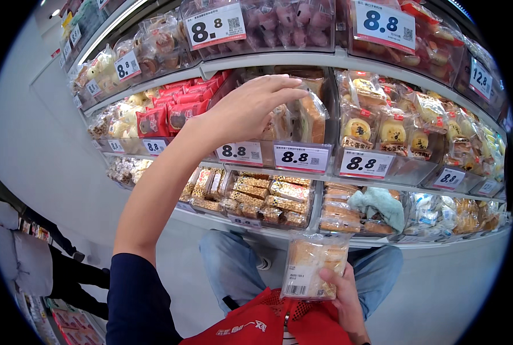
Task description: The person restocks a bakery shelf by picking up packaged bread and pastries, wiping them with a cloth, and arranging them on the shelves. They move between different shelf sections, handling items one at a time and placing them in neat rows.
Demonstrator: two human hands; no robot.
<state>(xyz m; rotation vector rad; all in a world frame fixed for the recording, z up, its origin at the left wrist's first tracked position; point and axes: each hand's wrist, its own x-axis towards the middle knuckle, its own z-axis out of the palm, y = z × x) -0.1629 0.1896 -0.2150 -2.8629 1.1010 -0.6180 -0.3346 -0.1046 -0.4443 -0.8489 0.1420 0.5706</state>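
My right hand (342,287) grips a clear-wrapped pack of bread (308,261) low in front of my red vest. The thumb lies across the pack's face, and a barcode label shows on its lower part. My left arm stretches up and forward to the middle shelf. There my left hand (253,106) hovers over a clear bin, its fingers extended and pointing right. Close to its fingertips stands a wrapped bread loaf (312,118); more wrapped bread sits behind and under the hand, partly hidden by it.
Left of the bin lie red-wrapped snacks (179,103); right of it are bagged round yellow cakes (392,129). Price tags (300,157) line the shelf edge. The lower shelf holds nut bars (268,198) and a pale green cloth (379,207). A person (32,259) stands at far left.
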